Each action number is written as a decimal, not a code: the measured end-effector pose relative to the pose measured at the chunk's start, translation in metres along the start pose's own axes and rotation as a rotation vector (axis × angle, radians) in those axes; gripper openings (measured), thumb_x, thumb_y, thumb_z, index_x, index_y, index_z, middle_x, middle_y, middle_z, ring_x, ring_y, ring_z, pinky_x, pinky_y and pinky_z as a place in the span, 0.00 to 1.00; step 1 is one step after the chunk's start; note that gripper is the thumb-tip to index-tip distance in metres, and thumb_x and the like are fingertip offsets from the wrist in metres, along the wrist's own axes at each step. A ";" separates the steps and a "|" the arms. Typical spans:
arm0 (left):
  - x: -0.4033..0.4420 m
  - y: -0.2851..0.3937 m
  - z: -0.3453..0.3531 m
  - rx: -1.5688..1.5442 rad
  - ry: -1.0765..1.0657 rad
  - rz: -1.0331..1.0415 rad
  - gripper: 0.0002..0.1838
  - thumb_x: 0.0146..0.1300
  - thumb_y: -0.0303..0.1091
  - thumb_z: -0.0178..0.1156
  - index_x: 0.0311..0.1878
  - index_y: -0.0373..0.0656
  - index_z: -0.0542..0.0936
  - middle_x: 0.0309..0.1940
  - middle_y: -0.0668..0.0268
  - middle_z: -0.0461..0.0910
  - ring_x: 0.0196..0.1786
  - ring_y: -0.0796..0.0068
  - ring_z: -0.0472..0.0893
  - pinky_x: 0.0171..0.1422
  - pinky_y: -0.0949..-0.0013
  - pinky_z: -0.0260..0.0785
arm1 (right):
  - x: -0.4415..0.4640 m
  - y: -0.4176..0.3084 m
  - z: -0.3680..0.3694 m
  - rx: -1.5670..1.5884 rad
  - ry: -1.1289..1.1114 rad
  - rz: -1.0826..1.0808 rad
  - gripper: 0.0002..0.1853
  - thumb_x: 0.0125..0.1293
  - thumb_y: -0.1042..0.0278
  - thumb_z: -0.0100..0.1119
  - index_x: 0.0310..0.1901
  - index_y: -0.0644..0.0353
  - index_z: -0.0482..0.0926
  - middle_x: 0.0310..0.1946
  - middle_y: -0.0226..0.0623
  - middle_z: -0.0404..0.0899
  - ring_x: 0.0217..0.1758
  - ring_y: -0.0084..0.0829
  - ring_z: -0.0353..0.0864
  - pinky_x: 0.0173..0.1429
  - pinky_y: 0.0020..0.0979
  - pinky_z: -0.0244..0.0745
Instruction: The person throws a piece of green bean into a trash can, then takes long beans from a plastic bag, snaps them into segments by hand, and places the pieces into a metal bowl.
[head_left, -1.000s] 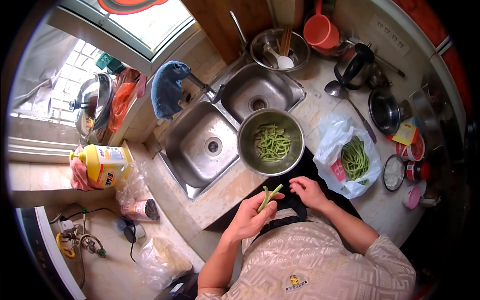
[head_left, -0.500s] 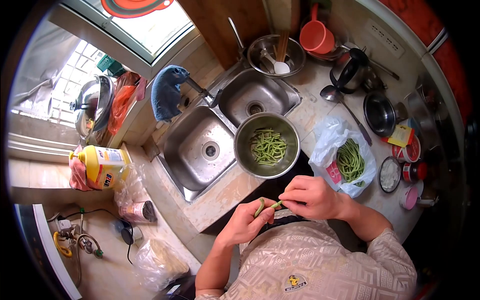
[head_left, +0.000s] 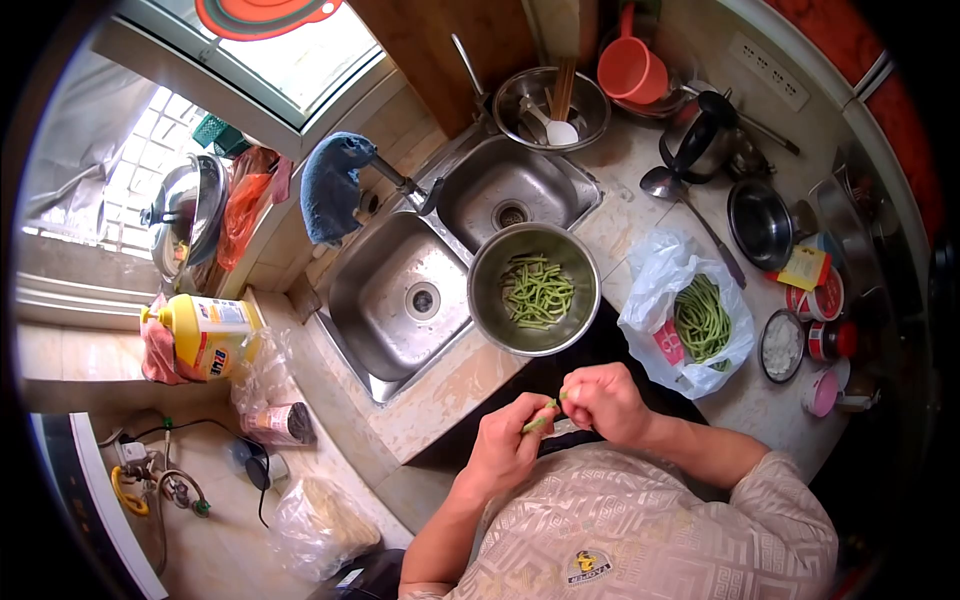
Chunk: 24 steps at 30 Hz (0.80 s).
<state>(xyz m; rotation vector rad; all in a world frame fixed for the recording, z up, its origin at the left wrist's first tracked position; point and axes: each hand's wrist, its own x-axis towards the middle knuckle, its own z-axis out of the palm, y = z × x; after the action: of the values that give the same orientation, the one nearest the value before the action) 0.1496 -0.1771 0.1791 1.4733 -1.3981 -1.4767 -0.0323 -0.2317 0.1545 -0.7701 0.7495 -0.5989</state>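
My left hand is closed on pieces of green bean, in front of my body. Close beside it, my right hand pinches the end of a bean near the left fingertips. Just beyond both hands, a steel pot at the counter's edge holds many short bean pieces. Right of the pot, an open white plastic bag contains long whole green beans.
A double steel sink lies behind and left of the pot. A bowl of utensils, a ladle, a black bowl and small jars stand along the right. A yellow jug is at the left.
My right hand has come leftward to meet my left hand, and its fingers have closed on the bean. The left fingers have wrapped further round the bean pieces.
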 end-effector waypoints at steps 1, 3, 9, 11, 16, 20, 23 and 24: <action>0.000 -0.009 0.001 -0.095 -0.001 -0.043 0.10 0.72 0.32 0.51 0.45 0.35 0.77 0.30 0.63 0.80 0.29 0.77 0.78 0.35 0.73 0.70 | 0.001 0.001 -0.001 0.162 -0.023 -0.011 0.11 0.63 0.72 0.49 0.25 0.64 0.75 0.17 0.31 0.69 0.20 0.23 0.67 0.21 0.26 0.62; -0.002 -0.019 0.002 -0.292 0.007 -0.055 0.14 0.74 0.35 0.48 0.47 0.33 0.76 0.33 0.63 0.80 0.32 0.78 0.78 0.38 0.74 0.71 | 0.004 0.003 -0.006 0.489 -0.069 -0.030 0.14 0.67 0.70 0.46 0.26 0.65 0.75 0.18 0.30 0.70 0.20 0.21 0.67 0.22 0.25 0.62; -0.001 -0.027 -0.005 -0.641 -0.043 0.088 0.20 0.76 0.43 0.43 0.50 0.33 0.74 0.36 0.59 0.80 0.37 0.76 0.78 0.45 0.73 0.71 | 0.011 0.054 -0.047 -0.348 0.248 -0.010 0.10 0.62 0.69 0.62 0.41 0.66 0.82 0.26 0.31 0.80 0.28 0.17 0.77 0.34 0.26 0.76; 0.001 -0.028 -0.009 -0.705 -0.039 0.085 0.21 0.76 0.44 0.42 0.50 0.33 0.73 0.35 0.58 0.80 0.36 0.74 0.78 0.44 0.72 0.71 | 0.014 0.092 -0.073 -0.671 0.379 -0.106 0.11 0.62 0.68 0.62 0.42 0.67 0.81 0.26 0.30 0.80 0.27 0.16 0.77 0.35 0.25 0.76; 0.005 -0.039 -0.014 -0.744 -0.006 0.057 0.19 0.76 0.42 0.43 0.51 0.34 0.72 0.32 0.58 0.80 0.32 0.76 0.75 0.40 0.74 0.68 | 0.025 0.188 -0.132 -1.192 0.543 -0.186 0.22 0.59 0.64 0.64 0.53 0.67 0.76 0.42 0.44 0.78 0.41 0.36 0.82 0.48 0.32 0.77; 0.010 -0.038 -0.015 -0.717 0.017 -0.058 0.22 0.75 0.42 0.43 0.62 0.34 0.65 0.27 0.58 0.78 0.25 0.76 0.71 0.32 0.76 0.63 | 0.031 0.153 -0.106 -0.681 0.468 -0.032 0.21 0.63 0.65 0.61 0.56 0.64 0.74 0.41 0.41 0.80 0.38 0.28 0.82 0.44 0.28 0.77; 0.016 -0.035 -0.014 -0.683 -0.047 -0.134 0.31 0.75 0.44 0.45 0.73 0.38 0.51 0.26 0.59 0.78 0.24 0.78 0.69 0.30 0.78 0.60 | 0.020 0.078 -0.050 -0.348 0.196 -0.100 0.17 0.65 0.70 0.59 0.55 0.63 0.75 0.37 0.34 0.79 0.35 0.19 0.78 0.41 0.22 0.74; 0.018 -0.034 -0.011 -0.668 -0.072 -0.156 0.31 0.75 0.44 0.45 0.73 0.39 0.50 0.26 0.60 0.78 0.24 0.79 0.69 0.30 0.78 0.60 | 0.017 0.055 -0.032 -0.344 0.145 -0.204 0.16 0.65 0.71 0.60 0.54 0.62 0.76 0.36 0.31 0.77 0.34 0.17 0.76 0.39 0.21 0.73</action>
<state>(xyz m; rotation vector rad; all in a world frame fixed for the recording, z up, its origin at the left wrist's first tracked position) 0.1653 -0.1882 0.1445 1.1172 -0.7127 -1.8678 -0.0359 -0.2240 0.0892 -1.1392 0.9280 -0.7248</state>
